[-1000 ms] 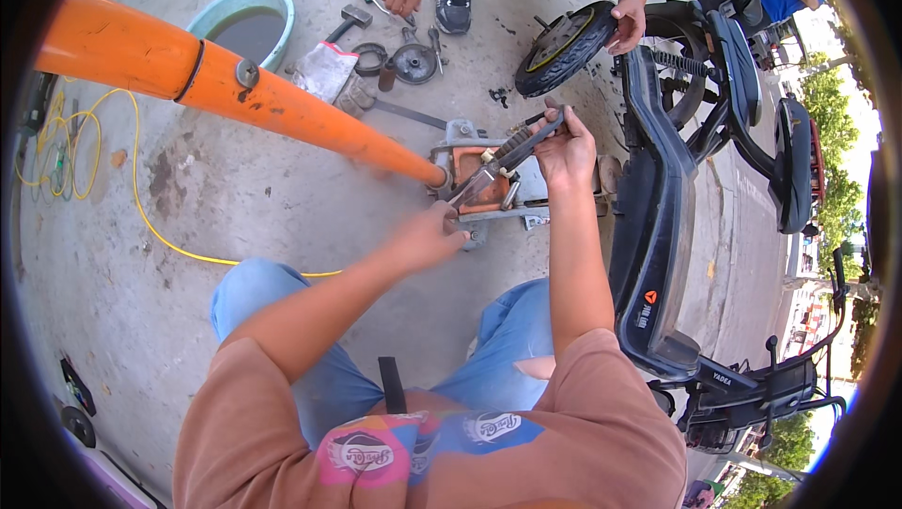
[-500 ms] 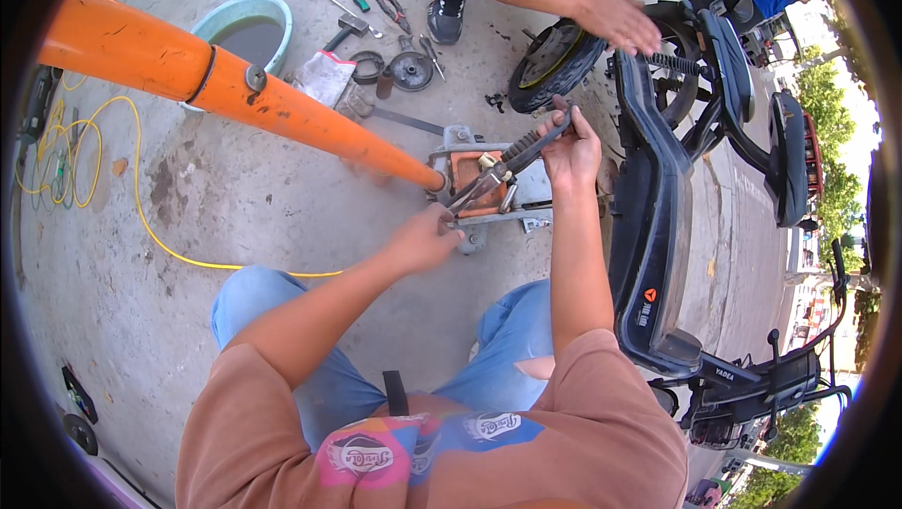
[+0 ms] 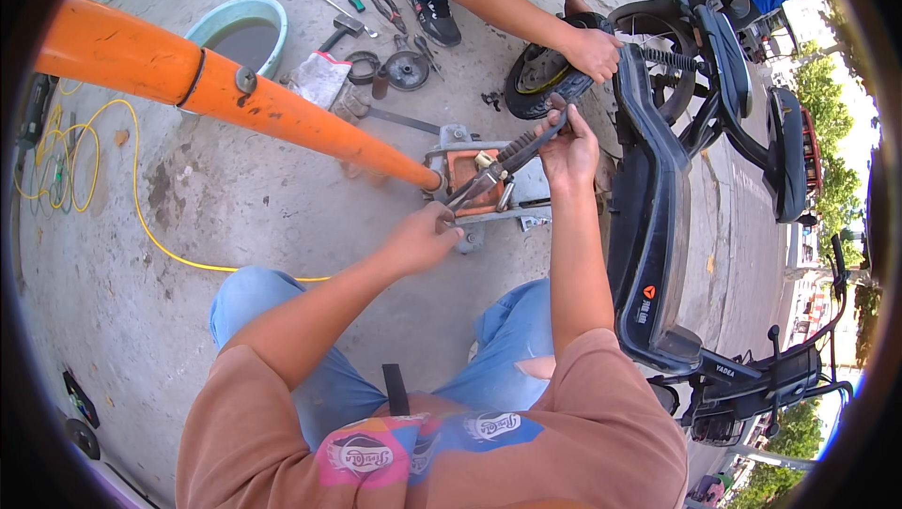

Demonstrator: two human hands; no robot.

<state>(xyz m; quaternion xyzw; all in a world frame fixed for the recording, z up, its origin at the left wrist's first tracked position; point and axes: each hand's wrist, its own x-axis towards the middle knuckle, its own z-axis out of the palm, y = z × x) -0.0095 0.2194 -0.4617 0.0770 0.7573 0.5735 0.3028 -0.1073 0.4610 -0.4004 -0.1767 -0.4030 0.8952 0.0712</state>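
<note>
My left hand [image 3: 427,239] is closed around the lower end of a long dark bar-shaped piece [image 3: 526,153]. The fingers of my right hand [image 3: 570,150] pinch its upper end. The piece slants up to the right, over a floor jack's frame [image 3: 458,136] and its orange plate [image 3: 466,171]. A dark coil spring lies along it; whether the two are joined I cannot tell. The jack's long orange handle [image 3: 310,121] reaches in from the upper left. Beyond my right hand, a co-worker's hand [image 3: 594,54] rests at a black-tyred wheel [image 3: 540,77].
A dark electric scooter [image 3: 648,227] stands along my right. Pliers [image 3: 386,11], a hammer [image 3: 346,28], screwdrivers and round metal parts lie on the concrete ahead. Left of them are a light-blue basin [image 3: 280,25] of murky water and a yellow hose [image 3: 141,192].
The co-worker's hand has come down from beside the scooter's spring onto the wheel, which has tilted slightly. My hands and the dark bar-shaped piece have hardly moved.
</note>
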